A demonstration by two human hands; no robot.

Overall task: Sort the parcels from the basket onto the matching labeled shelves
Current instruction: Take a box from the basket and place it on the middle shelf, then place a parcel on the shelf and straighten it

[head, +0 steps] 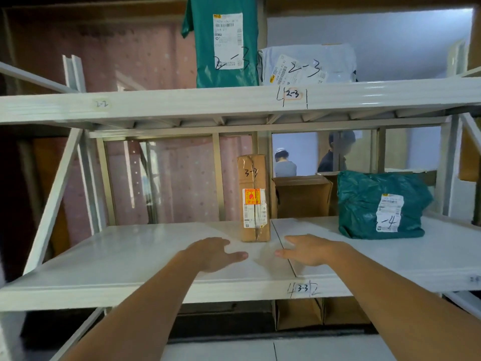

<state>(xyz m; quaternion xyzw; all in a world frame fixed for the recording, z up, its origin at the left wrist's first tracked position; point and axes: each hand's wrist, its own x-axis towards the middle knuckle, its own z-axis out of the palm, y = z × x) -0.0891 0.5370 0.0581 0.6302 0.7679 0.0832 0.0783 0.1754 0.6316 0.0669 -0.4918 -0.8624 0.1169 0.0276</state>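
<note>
A tall brown cardboard parcel [253,199] marked 3-3 stands upright on the white middle shelf [145,256], just behind the shelf tag 3-3 [302,288]. My left hand [216,254] and my right hand [309,250] hover over the shelf just in front of the parcel, one on each side, fingers relaxed, holding nothing and apart from the box. A green bag parcel [381,205] marked with a 4 lies on the same shelf to the right. The basket is out of view.
The upper shelf [182,104] carries tags 2-2 and 2-3, with an upright green bag [226,43] and a grey bag [308,65], both marked 2-3. Open cardboard boxes [302,196] and two people stand behind the rack. A diagonal brace [56,196] runs at left.
</note>
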